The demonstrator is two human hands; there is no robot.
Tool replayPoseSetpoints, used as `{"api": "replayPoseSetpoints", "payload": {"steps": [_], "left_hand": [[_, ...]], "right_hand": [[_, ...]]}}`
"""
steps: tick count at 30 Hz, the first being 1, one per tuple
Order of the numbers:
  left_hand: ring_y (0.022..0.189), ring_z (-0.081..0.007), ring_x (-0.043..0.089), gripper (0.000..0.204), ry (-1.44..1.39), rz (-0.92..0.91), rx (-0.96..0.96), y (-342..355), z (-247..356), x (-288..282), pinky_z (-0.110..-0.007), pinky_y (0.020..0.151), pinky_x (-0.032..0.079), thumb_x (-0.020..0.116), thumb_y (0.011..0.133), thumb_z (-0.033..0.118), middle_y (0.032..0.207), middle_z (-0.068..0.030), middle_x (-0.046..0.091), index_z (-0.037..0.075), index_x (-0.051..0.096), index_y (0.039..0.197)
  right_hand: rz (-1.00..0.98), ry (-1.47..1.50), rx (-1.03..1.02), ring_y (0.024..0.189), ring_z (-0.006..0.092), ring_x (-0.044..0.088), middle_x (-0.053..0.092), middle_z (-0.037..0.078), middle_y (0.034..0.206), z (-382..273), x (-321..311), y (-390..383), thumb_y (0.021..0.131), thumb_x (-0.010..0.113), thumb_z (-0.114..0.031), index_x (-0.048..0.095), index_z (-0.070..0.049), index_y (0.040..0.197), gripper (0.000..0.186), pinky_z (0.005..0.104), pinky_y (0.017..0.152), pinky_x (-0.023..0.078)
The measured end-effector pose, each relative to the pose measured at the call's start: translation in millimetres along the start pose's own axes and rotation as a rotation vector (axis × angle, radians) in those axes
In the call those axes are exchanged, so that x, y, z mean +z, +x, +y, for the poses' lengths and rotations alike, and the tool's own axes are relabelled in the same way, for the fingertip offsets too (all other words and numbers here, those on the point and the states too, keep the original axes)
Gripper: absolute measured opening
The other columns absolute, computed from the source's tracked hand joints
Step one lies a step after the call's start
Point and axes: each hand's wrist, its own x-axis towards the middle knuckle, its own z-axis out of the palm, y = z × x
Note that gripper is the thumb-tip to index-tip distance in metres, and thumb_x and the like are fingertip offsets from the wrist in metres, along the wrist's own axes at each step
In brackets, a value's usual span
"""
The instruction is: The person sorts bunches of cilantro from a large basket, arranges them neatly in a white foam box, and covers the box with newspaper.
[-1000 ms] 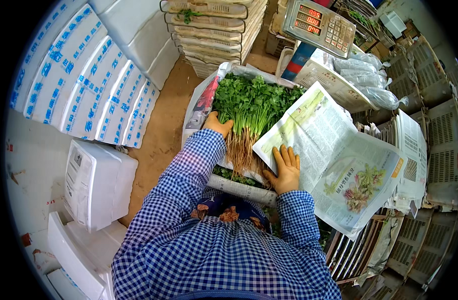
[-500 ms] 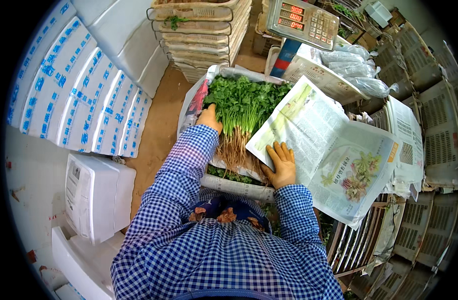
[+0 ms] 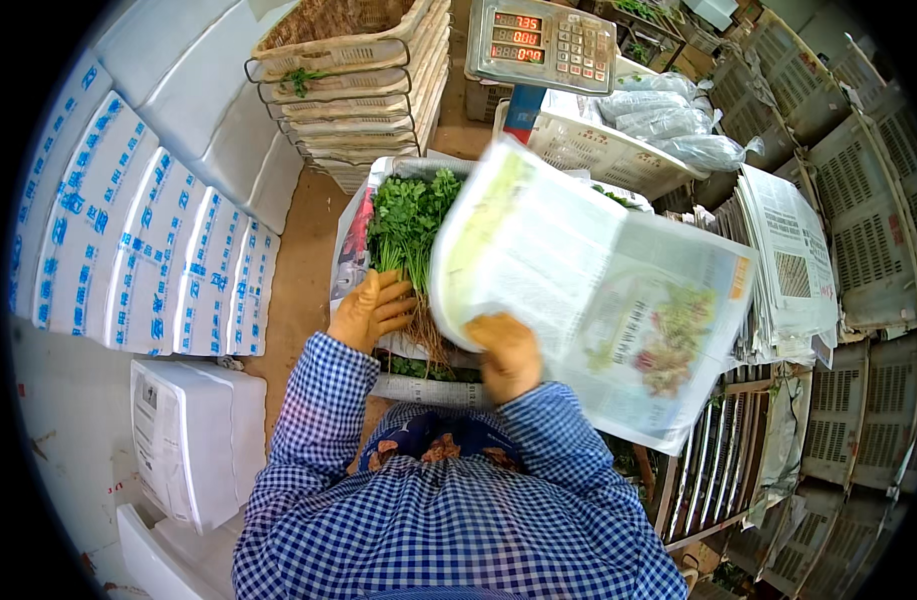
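A bunch of green coriander (image 3: 410, 228) with long brown roots lies in a crate lined with printed paper. My left hand (image 3: 371, 308), in an orange-tan glove, is open, its fingers stretched across the lower stems and roots. Over the right part of the bunch spreads a large sheet of newspaper (image 3: 588, 265), blurred at its left side. At that sheet's lower left edge, my gloved right hand (image 3: 506, 352) has its fingers closed on the paper. More greens (image 3: 428, 368) show below the roots, beside a rolled paper edge (image 3: 430, 390).
A digital scale (image 3: 543, 45) stands beyond the crate. Stacked plastic baskets (image 3: 353, 100) rise at the far left, and white foam boxes (image 3: 128, 220) line the left. To the right are a newspaper stack (image 3: 786, 265), bagged bundles (image 3: 663, 120) and a metal-barred rack (image 3: 713, 475).
My right hand has closed on the newspaper and moved left, drawing the sheet over the coriander. My left hand has come nearer and spread its fingers over the stems. The view has shifted.
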Motion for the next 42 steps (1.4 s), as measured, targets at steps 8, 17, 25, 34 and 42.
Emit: {"api": "replayPoseSetpoints", "payload": {"steps": [8, 17, 25, 34, 42], "left_hand": [[0.096, -0.0232, 0.069, 0.043, 0.299, 0.149, 0.024, 35.1, -22.7, -9.7, -0.034, 0.085, 0.057, 0.068, 0.093, 0.019, 0.111, -0.0186, 0.071, -0.008, 0.060, 0.125], [0.085, -0.0232, 0.071, 0.032, 0.472, 0.147, -0.124, 54.7, -31.0, -44.7, -0.035, 0.079, 0.057, 0.074, 0.090, 0.012, 0.100, -0.0177, 0.074, -0.008, 0.067, 0.114], [0.096, -0.0303, 0.071, 0.051, 1.269, 0.176, -0.305, 47.2, 33.2, -9.9, -0.038, 0.086, 0.055, 0.078, 0.085, 0.037, 0.101, -0.0212, 0.073, -0.002, 0.068, 0.117], [0.135, -0.0355, 0.048, 0.063, 1.306, -0.062, 0.678, 15.7, 92.0, 102.2, -0.046, 0.112, 0.038, 0.072, 0.089, 0.026, 0.145, -0.0202, 0.052, 0.008, 0.050, 0.145], [0.151, -0.0388, 0.020, 0.085, 1.691, -0.405, 0.696, 162.8, -75.1, 194.3, -0.058, 0.123, 0.012, 0.076, 0.082, 0.024, 0.165, -0.0132, 0.024, 0.021, 0.035, 0.156]], "right_hand": [[-0.285, -0.061, -0.081, 0.111, 0.0288, 0.066, 0.073, 0.011, 0.103, 0.4, 25.1, -7.0, 0.072, 0.080, -0.010, 0.072, -0.007, 0.098, 0.027, 0.0474, 0.103, 0.048], [0.220, -0.682, 0.319, 0.137, 0.0407, 0.045, 0.050, 0.020, 0.147, 52.5, -103.0, 25.2, 0.086, 0.076, -0.036, 0.053, -0.008, 0.142, 0.066, 0.0522, 0.117, 0.032], [-0.211, -0.698, 0.712, 0.153, 0.0353, 0.017, 0.025, 0.014, 0.164, 155.0, -127.7, -11.4, 0.099, 0.050, -0.054, 0.030, -0.018, 0.158, 0.072, 0.0536, 0.124, 0.011], [0.024, -0.633, 0.679, 0.152, 0.0404, 0.019, 0.026, 0.018, 0.163, 92.5, -119.0, -24.9, 0.089, 0.069, -0.046, 0.036, -0.017, 0.155, 0.079, 0.0588, 0.122, 0.011], [0.010, -0.458, 0.895, 0.153, 0.0434, 0.008, 0.013, 0.017, 0.167, 142.3, -100.8, -27.0, 0.088, 0.068, -0.048, 0.033, -0.018, 0.156, 0.083, 0.0648, 0.120, 0.006]]}}
